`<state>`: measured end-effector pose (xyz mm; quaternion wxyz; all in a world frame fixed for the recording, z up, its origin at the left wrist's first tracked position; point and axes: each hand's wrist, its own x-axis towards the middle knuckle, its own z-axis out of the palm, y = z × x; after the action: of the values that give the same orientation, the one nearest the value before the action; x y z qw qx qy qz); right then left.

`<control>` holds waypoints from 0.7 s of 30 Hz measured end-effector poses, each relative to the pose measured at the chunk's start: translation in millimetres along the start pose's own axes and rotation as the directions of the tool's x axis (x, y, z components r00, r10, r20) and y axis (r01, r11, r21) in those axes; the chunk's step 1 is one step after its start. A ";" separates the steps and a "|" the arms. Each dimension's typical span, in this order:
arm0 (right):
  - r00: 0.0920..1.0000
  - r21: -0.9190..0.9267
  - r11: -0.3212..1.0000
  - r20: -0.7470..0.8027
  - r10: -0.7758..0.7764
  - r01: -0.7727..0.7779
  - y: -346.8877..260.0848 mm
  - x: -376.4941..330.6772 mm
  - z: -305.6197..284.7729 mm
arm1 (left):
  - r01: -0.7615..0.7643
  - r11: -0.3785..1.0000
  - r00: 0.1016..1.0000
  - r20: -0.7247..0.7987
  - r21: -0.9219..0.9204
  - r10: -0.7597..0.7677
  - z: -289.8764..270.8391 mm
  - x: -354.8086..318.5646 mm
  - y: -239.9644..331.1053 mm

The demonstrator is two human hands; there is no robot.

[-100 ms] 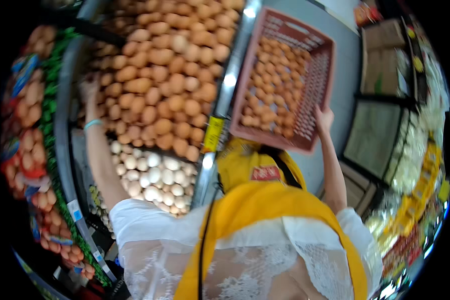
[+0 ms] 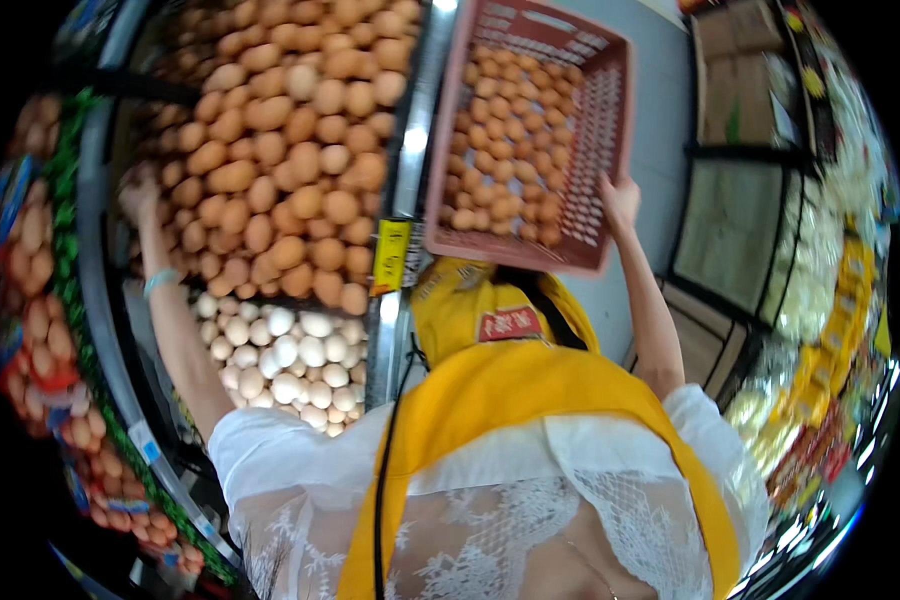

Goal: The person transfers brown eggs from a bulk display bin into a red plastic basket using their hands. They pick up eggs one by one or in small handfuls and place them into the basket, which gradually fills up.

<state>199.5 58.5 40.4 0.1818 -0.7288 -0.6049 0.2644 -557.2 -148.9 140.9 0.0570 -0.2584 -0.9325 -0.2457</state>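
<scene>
My left hand, with a pale green bracelet at the wrist, reaches to the left edge of a big heap of brown eggs. Its fingers are blurred and partly hidden against the dark side of the bin. On the other side, my right hand grips the right wall of a pinkish-brown plastic crate. Loose brown eggs cover much of the crate's bottom. The crate is tilted in the picture, close against the metal rail and just beyond my yellow apron.
Paler eggs lie nearer me in the same display. A metal rail with a yellow price tag divides bin and crate. Bagged eggs line the far left. Boxes and packaged goods stand at right.
The whole scene has shifted left and slightly up in the picture. Both hands keep about the same places by the egg heap and on the crate.
</scene>
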 end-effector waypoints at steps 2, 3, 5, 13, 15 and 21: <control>1.000 -0.049 0.999 -0.023 0.013 -0.014 -0.8 1.9 8.4 | -0.136 0.914 0.986 -0.143 -0.383 0.087 -12.8 -46.7 50.1; 0.999 -0.049 0.999 -0.047 0.015 -0.017 6.3 1.3 10.4 | -0.180 0.914 0.973 -0.199 -0.364 0.113 -19.6 -87.7 110.0; 0.998 -0.013 0.998 -0.043 0.055 -0.056 -6.7 2.4 2.4 | -0.297 0.770 0.955 -0.196 -0.565 0.225 -33.3 -162.7 190.3; 0.992 0.043 0.991 -0.009 0.125 -0.124 -14.0 -1.8 -3.6 | -0.747 0.643 0.169 0.886 -0.170 0.431 142.8 -393.9 335.9; 0.992 0.040 0.992 -0.017 0.124 -0.124 -15.9 -0.5 0.3 | -0.760 0.650 0.182 0.954 -0.018 0.240 223.0 -417.2 315.3; 0.990 0.002 0.990 -0.021 0.143 -0.143 -12.9 -2.6 -4.7 | -0.813 0.582 0.214 0.946 0.034 0.243 254.0 -446.6 316.1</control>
<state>191.9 58.8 52.0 0.1690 -0.7730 -0.5490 0.2692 -6.8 8.0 -49.3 -0.2743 -0.6361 -0.6823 0.2335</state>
